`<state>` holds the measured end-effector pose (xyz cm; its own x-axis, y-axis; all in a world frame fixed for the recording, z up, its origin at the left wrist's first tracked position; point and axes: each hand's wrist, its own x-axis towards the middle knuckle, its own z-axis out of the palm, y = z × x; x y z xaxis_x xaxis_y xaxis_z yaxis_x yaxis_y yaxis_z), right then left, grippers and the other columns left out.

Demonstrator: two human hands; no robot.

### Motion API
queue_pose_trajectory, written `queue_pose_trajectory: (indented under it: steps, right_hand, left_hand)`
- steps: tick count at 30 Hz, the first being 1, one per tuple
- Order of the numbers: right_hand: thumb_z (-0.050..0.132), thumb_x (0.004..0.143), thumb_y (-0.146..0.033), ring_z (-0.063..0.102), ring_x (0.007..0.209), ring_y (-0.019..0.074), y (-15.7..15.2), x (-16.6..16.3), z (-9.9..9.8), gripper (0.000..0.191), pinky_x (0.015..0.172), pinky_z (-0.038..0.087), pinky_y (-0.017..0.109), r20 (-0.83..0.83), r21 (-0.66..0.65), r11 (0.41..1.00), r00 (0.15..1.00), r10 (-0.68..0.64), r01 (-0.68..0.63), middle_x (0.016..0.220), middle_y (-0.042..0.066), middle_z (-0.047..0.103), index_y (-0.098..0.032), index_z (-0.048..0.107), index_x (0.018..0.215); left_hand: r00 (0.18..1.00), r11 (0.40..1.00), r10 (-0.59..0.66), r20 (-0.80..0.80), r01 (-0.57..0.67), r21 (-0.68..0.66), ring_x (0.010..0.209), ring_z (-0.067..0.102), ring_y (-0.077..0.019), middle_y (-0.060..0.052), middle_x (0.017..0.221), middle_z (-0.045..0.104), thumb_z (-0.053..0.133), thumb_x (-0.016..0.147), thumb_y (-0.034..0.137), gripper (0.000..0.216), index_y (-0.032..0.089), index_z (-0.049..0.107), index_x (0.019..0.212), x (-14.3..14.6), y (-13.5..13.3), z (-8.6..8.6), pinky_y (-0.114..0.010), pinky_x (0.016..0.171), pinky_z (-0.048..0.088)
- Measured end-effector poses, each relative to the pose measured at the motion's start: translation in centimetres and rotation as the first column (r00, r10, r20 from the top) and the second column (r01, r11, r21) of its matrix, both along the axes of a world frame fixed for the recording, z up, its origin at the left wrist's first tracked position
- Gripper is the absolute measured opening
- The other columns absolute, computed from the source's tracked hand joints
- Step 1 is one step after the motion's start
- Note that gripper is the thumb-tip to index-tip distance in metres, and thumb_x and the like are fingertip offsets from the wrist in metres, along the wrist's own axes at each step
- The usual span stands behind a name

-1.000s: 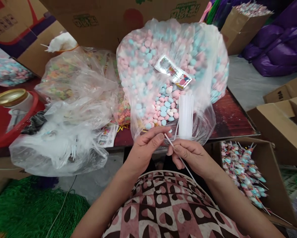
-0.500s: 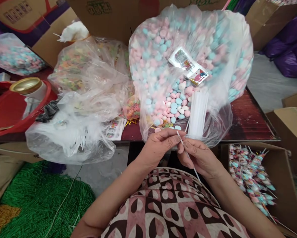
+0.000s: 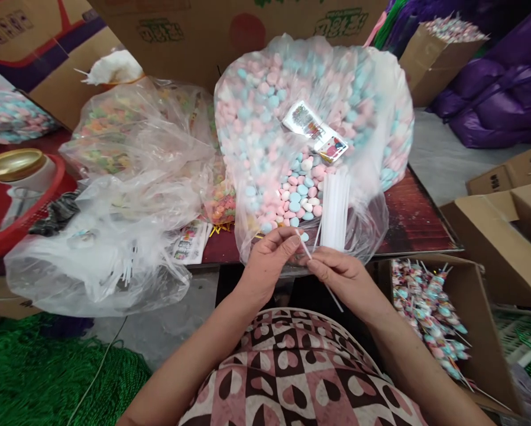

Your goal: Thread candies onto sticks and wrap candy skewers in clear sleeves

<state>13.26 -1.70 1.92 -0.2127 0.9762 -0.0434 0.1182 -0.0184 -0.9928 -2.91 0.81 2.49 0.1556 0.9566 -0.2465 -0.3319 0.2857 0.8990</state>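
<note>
A thin white stick (image 3: pixel 334 297) slants between my two hands at the table's front edge. My left hand (image 3: pixel 272 257) pinches its upper end between thumb and fingers. Around its middle, the thumb and fingers of my right hand (image 3: pixel 339 272) are closed, and the lower end sticks out below. Just beyond my hands lies a large clear bag (image 3: pixel 358 106) of pink, blue and white candies (image 3: pixel 298 195), open toward me. A bundle of white sticks (image 3: pixel 335 207) rests at its mouth. Shiny printed packets (image 3: pixel 316 131) lie on top of the bag.
Left of the candy bag are clear bags of colourful gummies (image 3: pixel 128 118) and a bag of white sticks (image 3: pixel 92 254). A red basket (image 3: pixel 61 177) stands far left. At lower right, a cardboard box (image 3: pixel 478 331) holds several wrapped candy sticks (image 3: pixel 429 313). Green cords (image 3: pixel 61 367) lie below left.
The view has shifted right, so the table's things appear further left. Both hands still hold the white stick; my right hand has turned slightly, its fingers now more closed around it.
</note>
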Motion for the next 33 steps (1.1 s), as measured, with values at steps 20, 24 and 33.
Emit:
queue_pose_trajectory:
  steps: [20,24,33]
  right_hand:
    - [0.058,0.090,-0.015,0.065,0.108,0.0223,3.8,6.0,0.9,0.022,0.089,0.054,0.039,0.416,0.710,0.703,0.824,-0.385,-0.030,0.123,0.010,0.067,-0.026,0.077,0.092]
    - [0.053,0.092,-0.016,0.064,0.109,0.0238,4.9,6.7,-2.6,0.026,0.090,0.054,0.043,0.519,0.728,0.680,0.723,-0.456,-0.094,0.124,0.010,0.068,-0.027,0.077,0.092]
    - [0.050,0.091,-0.015,0.060,0.118,0.0241,5.6,7.0,-3.7,0.029,0.100,0.051,0.045,0.566,0.679,0.729,0.696,-0.442,-0.089,0.126,0.008,0.067,-0.027,0.076,0.095]
  left_hand:
    - [0.992,0.992,-0.123,-0.041,0.121,-0.044,0.071,0.060,-0.0120,-0.003,0.079,0.065,0.070,0.076,0.038,0.037,0.014,0.066,0.103,1.2,2.0,-0.9,-0.020,0.054,0.044]
    - [0.978,0.989,-0.143,-0.153,0.137,-0.049,0.071,0.060,-0.0110,-0.005,0.090,0.067,0.066,0.079,0.029,0.031,0.014,0.067,0.106,1.9,2.6,-1.3,-0.019,0.053,0.045]
    - [0.924,0.967,-0.252,-0.286,0.233,-0.102,0.066,0.063,-0.0092,-0.015,0.135,0.055,0.060,0.084,0.025,0.054,0.015,0.052,0.137,3.7,3.3,-2.0,-0.017,0.042,0.044]
